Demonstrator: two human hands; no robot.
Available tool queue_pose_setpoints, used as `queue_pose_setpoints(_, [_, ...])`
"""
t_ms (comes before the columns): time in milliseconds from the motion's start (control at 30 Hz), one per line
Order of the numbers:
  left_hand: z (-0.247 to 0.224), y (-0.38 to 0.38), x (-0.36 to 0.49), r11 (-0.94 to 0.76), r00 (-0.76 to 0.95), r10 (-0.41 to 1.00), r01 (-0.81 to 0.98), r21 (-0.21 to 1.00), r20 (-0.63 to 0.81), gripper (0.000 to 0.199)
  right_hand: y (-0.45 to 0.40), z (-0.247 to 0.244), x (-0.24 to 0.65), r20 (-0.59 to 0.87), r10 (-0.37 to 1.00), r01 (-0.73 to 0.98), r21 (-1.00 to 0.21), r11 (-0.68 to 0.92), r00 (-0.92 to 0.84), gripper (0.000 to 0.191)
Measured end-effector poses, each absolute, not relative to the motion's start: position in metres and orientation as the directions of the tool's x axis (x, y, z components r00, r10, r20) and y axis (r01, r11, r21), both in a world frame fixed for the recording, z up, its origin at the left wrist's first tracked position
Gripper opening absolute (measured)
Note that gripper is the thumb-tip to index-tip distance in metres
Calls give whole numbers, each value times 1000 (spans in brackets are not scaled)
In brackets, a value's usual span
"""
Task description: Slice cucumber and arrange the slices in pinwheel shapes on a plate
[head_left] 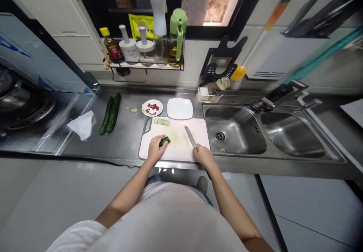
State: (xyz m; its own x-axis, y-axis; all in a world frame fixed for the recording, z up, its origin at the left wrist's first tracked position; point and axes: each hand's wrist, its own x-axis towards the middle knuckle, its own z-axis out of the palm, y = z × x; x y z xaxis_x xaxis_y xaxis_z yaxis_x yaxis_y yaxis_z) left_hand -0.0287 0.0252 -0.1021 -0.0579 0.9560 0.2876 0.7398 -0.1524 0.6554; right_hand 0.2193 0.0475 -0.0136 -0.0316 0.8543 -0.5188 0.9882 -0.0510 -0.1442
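On the white cutting board [181, 153], my left hand [155, 148] grips a short dark green cucumber piece [165, 141]. My right hand [203, 155] is closed round the handle of a knife [190, 136], whose blade points up and to the left, apart from the cucumber piece. An overlapping row of thin cucumber slices [162, 122] lies at the board's upper left. Behind the board are a round plate [145, 112] with chopped red pieces [152, 108] and a bare square white plate [179, 108].
Two whole cucumbers [110, 113] and a crumpled white cloth [82, 125] lie on the left. A double sink [238, 131] adjoins the board on the right. Bottles and jars stand on a wall rack [147, 66]; a utensil holder [209, 97] sits behind. A stove [22, 104] is far left.
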Motion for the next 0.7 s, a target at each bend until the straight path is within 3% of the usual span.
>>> queue_pose_setpoints(500, [-101,24,-30,-194,-49,944,715,672,325,30,43,-11,215,-481,875,991,-133,-15,-51,35])
queue_pose_setpoints(700, [-100,24,-30,-198,-39,946,713,672,321,29,32,4,193,-471,867,977,-203,71,-161,33])
